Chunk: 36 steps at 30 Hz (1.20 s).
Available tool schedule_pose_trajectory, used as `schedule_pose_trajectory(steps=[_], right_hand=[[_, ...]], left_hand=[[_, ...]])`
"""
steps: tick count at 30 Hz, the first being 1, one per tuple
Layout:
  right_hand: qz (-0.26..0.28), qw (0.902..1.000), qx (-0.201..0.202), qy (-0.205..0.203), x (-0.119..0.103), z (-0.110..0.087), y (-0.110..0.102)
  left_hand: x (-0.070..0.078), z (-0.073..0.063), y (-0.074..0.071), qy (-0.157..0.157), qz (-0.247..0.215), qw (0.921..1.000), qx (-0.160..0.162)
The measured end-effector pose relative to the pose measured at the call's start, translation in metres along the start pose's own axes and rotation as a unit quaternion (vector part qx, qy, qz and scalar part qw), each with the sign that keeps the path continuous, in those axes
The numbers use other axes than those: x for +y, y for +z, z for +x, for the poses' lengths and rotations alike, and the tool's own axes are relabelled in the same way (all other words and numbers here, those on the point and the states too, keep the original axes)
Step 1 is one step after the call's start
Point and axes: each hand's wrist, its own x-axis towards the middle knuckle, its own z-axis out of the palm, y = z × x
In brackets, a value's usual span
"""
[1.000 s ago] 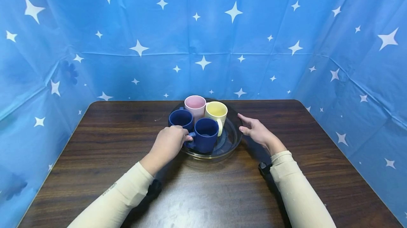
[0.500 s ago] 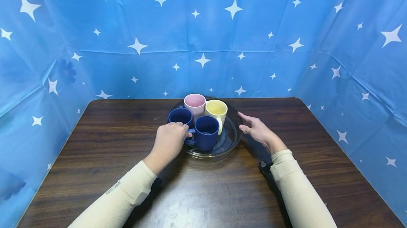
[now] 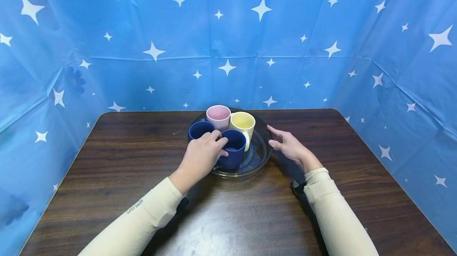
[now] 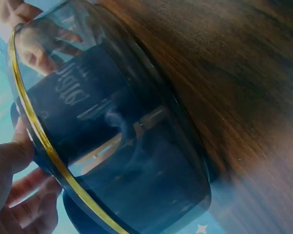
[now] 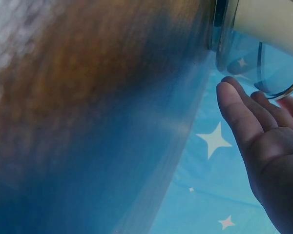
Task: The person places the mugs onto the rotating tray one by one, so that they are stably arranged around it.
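Observation:
A round, tinted glass bowl (image 3: 258,158) with a gold rim stands on the table and holds two dark blue mugs, a pink mug (image 3: 218,116) and a yellow mug (image 3: 242,123). My left hand (image 3: 201,154) reaches over the bowl's near left rim, curled fingertips and thumb at the left rim of the front blue mug (image 3: 233,154). Through the glass, the left wrist view shows this mug's handle (image 4: 127,139) and white lettering. Behind my left fingers sits the other blue mug (image 3: 200,129). At the bowl's right side my right hand (image 3: 290,149) holds its fingers extended.
The dark wooden table (image 3: 125,160) extends around the bowl on both sides and toward me. A blue curtain with white stars (image 3: 228,41) hangs behind the table and along its left and right sides.
My left hand has left the front blue mug's handle and moved up and right to its rim. That mug has shifted slightly right. My right hand has stayed in place.

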Motion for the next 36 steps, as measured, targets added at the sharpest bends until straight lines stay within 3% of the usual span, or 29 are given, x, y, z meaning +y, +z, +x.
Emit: schedule_pose_trajectory(steps=[6,16,36], right_hand=[[-0.002,1.0,0.0,-0.003,0.0001,0.0003,0.0008],[-0.006,1.0,0.002,0.002,-0.0009,-0.0003,0.0011],[-0.006,0.9999,0.006,0.006,-0.0009,-0.0011,0.0008]], left_hand=[[0.0027,0.0025,0.0049,0.022,-0.014,0.9992,-0.029],[-0.0008,0.0052,0.0072,0.05,-0.01,0.9986,-0.009],[0.0006,0.0088,0.0066,0.032,0.035,0.9987,-0.016]])
